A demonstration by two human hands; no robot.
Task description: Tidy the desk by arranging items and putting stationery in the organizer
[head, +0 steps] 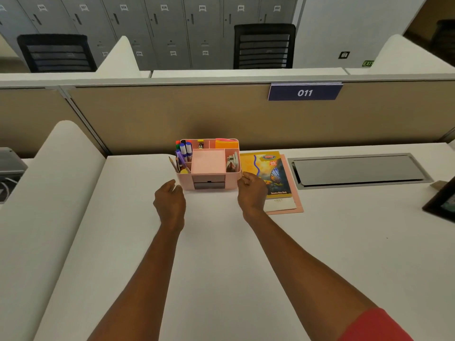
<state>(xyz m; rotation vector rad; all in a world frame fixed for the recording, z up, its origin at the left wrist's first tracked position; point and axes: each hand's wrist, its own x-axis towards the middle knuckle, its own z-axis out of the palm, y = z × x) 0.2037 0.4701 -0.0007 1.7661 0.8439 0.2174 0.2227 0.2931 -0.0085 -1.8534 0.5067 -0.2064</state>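
**Desk [221, 242], white, station plaque "011" [304, 92] on the rear partition.**

1. Organizer [231, 183], pink plastic, upright near the back of the desk, left of centre.
 - Left compartment: markers [186, 148] with blue, red and green caps, pencils [173, 164], a purple pen.
 - Rear middle: one small yellow-and-black item, too small to identify.
 - Rear right: orange and pink note sheets [226, 143], standing on edge.
 - Centre: flat pink surface.
 - Right compartment: a metal piece [231, 161] and a white item, unclear.
 - Front: two dark drawers [208, 182], pushed in.
2. Notebook [270, 178], yellow cover, lying on a pink folder [296, 203], just right of the organizer.
3. Grey recessed hatch [357, 171], further right.
4. Dark picture frame [440, 200], at the right edge.

Left hand [170, 200]: fingers loosely curled, holding nothing, just beside the organizer's front-left corner. Right hand [251, 190]: fingers curled at the front-right corner, and whether they grip it cannot be told.
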